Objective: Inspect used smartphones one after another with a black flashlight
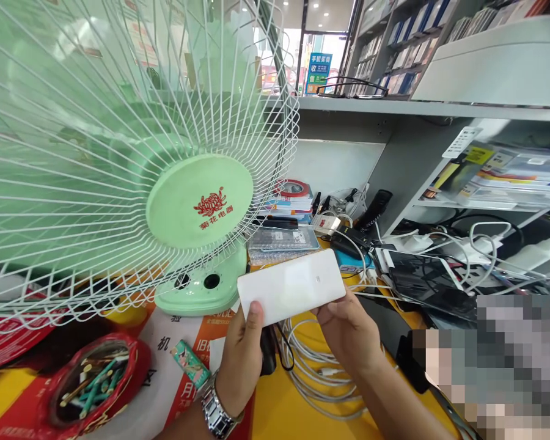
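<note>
Both my hands hold a white phone (286, 288), its plain back with a small logo turned toward me. It lies nearly level, lengthwise, its right end slightly higher. My left hand (242, 348) wears a metal wristwatch (217, 406) and grips the left end, thumb pressed on the back. At the lower right edge, my right hand (348, 327) pinches the phone with fingers beneath. The phone's other face is hidden. Below it, a loosely coiled white cable (311, 379) rests on the yellow tabletop (275, 415).
A green fan (199, 201) with a wire guard fills the left. Near it are a red ashtray (140, 360) of cigarette butts and a small green pack (190, 365). Behind stand bubble-wrapped items (284, 238), a tablet (424, 275) and tangled cables. A blurred person (522, 366) is at right.
</note>
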A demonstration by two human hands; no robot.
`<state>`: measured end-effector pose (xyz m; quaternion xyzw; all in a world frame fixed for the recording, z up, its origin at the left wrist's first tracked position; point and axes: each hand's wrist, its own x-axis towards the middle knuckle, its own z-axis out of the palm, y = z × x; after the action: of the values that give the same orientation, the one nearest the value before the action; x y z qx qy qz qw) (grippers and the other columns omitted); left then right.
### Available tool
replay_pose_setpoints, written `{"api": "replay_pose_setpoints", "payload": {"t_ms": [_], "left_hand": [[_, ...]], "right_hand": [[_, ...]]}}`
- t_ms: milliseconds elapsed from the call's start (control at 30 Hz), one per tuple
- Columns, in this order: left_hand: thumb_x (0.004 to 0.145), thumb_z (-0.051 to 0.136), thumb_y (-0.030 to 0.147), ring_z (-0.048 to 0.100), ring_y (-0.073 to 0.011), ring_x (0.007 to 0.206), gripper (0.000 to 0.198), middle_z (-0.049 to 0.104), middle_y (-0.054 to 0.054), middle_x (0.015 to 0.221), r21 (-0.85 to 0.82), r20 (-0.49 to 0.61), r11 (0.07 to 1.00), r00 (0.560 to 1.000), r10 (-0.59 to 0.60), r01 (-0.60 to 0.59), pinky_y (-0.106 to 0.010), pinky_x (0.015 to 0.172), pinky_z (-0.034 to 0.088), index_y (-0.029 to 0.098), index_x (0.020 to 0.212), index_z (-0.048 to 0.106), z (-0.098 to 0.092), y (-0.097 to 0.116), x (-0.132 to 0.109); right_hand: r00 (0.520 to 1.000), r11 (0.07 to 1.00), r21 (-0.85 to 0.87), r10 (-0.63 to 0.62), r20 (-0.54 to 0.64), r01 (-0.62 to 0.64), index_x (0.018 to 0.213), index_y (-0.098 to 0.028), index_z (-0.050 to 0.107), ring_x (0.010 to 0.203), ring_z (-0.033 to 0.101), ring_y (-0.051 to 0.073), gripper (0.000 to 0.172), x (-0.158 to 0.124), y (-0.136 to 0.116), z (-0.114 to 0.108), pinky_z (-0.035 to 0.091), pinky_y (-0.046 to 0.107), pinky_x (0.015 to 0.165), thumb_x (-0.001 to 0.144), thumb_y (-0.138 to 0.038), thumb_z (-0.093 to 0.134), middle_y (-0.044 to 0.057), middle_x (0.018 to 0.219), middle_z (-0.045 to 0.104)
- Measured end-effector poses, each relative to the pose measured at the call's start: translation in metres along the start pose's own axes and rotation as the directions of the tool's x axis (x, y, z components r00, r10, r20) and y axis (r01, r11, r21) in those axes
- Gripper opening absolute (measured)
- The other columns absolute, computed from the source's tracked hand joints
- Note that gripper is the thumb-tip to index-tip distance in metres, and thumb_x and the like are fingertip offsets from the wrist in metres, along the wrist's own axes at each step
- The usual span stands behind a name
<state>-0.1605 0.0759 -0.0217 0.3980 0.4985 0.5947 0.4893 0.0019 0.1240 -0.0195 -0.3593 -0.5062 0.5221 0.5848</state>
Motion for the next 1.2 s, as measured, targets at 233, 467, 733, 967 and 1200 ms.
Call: {"api": "replay_pose_setpoints", "payload": {"t_ms": [233, 467, 733, 967, 1200], "left_hand": [[0.092, 0.053, 0.047, 0.051, -0.0229, 0.129, 0.048, 0.061, -0.004, 0.134, -0.174, 0.116, 0.977, 0.988, -0.102, 0.121, -0.035, 0.110, 0.040, 0.025, 0.134, 0.054, 0.005, 0.005, -0.001], [0.088, 0.058, 0.051, 0.055, -0.0251, 0.124, 0.049, 0.065, -0.006, 0.129, -0.236, 0.073, 0.951, 0.980, -0.188, 0.200, -0.038, 0.110, 0.041, 0.023, 0.128, 0.060, 0.006, 0.005, -0.001], [0.091, 0.054, 0.051, 0.050, -0.0226, 0.129, 0.048, 0.062, -0.003, 0.134, -0.212, 0.074, 0.961, 0.983, -0.166, 0.179, -0.035, 0.112, 0.038, 0.025, 0.131, 0.057, 0.005, 0.006, -0.001], [0.091, 0.054, 0.048, 0.058, -0.0224, 0.118, 0.045, 0.066, -0.005, 0.126, 0.002, 0.144, 0.999, 0.988, -0.052, 0.052, -0.036, 0.104, 0.046, 0.027, 0.131, 0.056, 0.000, -0.002, -0.002], [0.084, 0.066, 0.033, 0.058, -0.0233, 0.114, 0.022, 0.060, -0.006, 0.119, 0.316, 0.218, 0.901, 0.947, 0.236, -0.298, -0.037, 0.102, 0.048, 0.035, 0.105, 0.074, 0.001, 0.007, -0.003]], "right_hand": [[0.974, 0.928, 0.337, 0.202, -0.100, -0.158, 0.124, -0.015, 0.056, 0.106, 0.058, 0.025, 0.057, -0.004, -0.010, 0.009, 0.057, 0.031, 0.080, 0.081, -0.048, 0.073, 0.014, 0.123, 0.053], [0.942, 0.881, 0.456, 0.251, -0.222, -0.127, 0.107, -0.015, 0.066, 0.129, 0.043, 0.024, 0.053, -0.005, -0.007, 0.006, 0.057, 0.025, 0.086, 0.074, -0.055, 0.078, 0.009, 0.125, 0.053], [0.947, 0.862, 0.492, 0.250, -0.200, -0.123, 0.110, -0.013, 0.063, 0.108, 0.057, 0.023, 0.052, -0.006, -0.009, 0.008, 0.057, 0.022, 0.068, 0.077, -0.052, 0.077, 0.010, 0.119, 0.056], [0.957, 0.841, 0.511, 0.269, -0.108, -0.179, 0.108, -0.017, 0.053, 0.059, 0.048, 0.009, 0.057, 0.000, -0.018, 0.010, 0.037, 0.015, 0.040, 0.075, -0.056, 0.079, 0.002, 0.093, 0.057], [0.940, 0.806, 0.524, 0.339, -0.030, -0.274, 0.130, -0.022, 0.037, 0.066, 0.052, 0.012, 0.099, 0.001, -0.027, 0.010, 0.048, 0.022, 0.057, 0.060, -0.078, 0.078, 0.005, 0.097, 0.058]]}}
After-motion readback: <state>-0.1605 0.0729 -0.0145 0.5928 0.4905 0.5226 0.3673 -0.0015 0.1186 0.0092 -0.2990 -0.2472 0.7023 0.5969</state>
